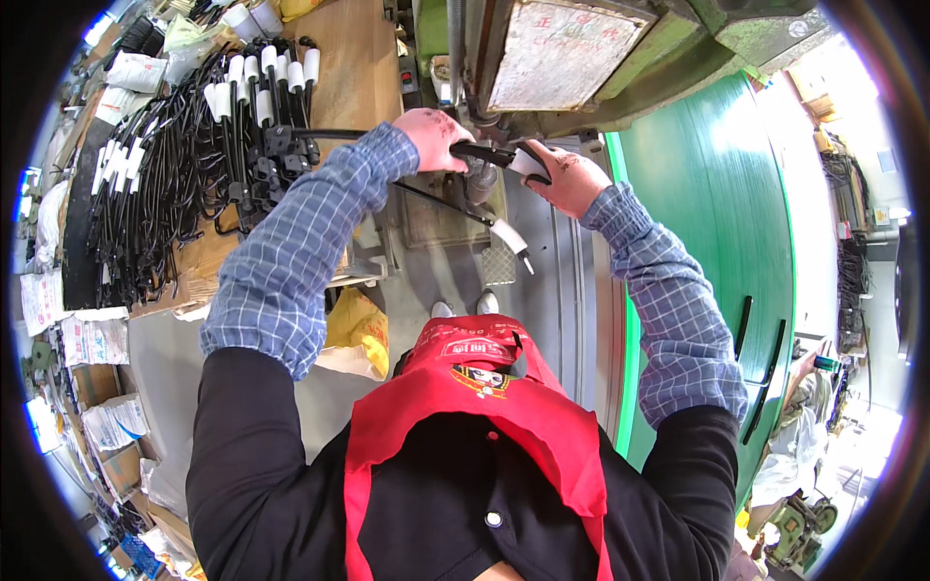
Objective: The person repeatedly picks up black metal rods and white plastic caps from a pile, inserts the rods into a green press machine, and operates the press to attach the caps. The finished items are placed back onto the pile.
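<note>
Between my two hands runs a black cable [483, 152] with a white sleeve [520, 163] near one end. My left hand [434, 141] grips its black part, close beneath the head of a green machine. My right hand [570, 178] pinches the sleeved end, with a black loop by the fingers. A second black strand [443, 202] slants down below my left hand and ends in another white sleeve [508, 236] hanging free. Just behind the cable is the machine's metal spindle or ram [481, 180]; whether the cable touches it, I cannot tell.
At left, a wooden table [356, 65] bears a large heap of black cables [167, 181] with white sleeves. A metal panel [563, 54] with writing fronts the machine. On the right stands a green board [712, 218] with black strips. A yellow sack [360, 330] sits below the table.
</note>
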The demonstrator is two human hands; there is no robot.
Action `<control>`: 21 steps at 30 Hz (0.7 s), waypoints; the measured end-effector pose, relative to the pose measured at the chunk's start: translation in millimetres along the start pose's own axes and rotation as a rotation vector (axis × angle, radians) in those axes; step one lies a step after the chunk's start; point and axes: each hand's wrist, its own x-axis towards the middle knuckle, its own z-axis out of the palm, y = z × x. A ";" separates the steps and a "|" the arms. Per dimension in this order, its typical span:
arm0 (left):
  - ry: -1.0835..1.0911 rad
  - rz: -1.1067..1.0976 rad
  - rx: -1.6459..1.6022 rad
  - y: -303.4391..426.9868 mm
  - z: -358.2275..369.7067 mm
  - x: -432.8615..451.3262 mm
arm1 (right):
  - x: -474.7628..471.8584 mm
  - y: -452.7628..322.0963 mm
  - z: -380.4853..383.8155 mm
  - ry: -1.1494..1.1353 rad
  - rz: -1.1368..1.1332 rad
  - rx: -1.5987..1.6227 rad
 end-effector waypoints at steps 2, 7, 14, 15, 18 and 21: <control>-0.085 -0.030 -0.072 -0.7 0.6 6.4 | -7.4 -13.7 -3.7 -0.011 0.083 -0.146; 0.175 0.139 -0.213 -9.2 24.5 4.2 | -16.9 -7.6 4.8 0.103 0.197 -0.035; 0.052 0.057 -0.137 -10.2 29.8 9.5 | -3.4 20.9 11.6 0.091 0.035 0.298; -0.019 0.024 -0.161 -5.9 23.5 7.2 | -4.0 14.6 8.3 0.061 0.063 0.300; 0.031 0.055 -0.186 -6.9 24.8 4.6 | -5.0 6.6 -4.0 0.035 0.074 0.306; 0.090 0.101 -0.125 -6.6 27.7 3.9 | -6.9 13.8 3.8 0.096 0.025 0.269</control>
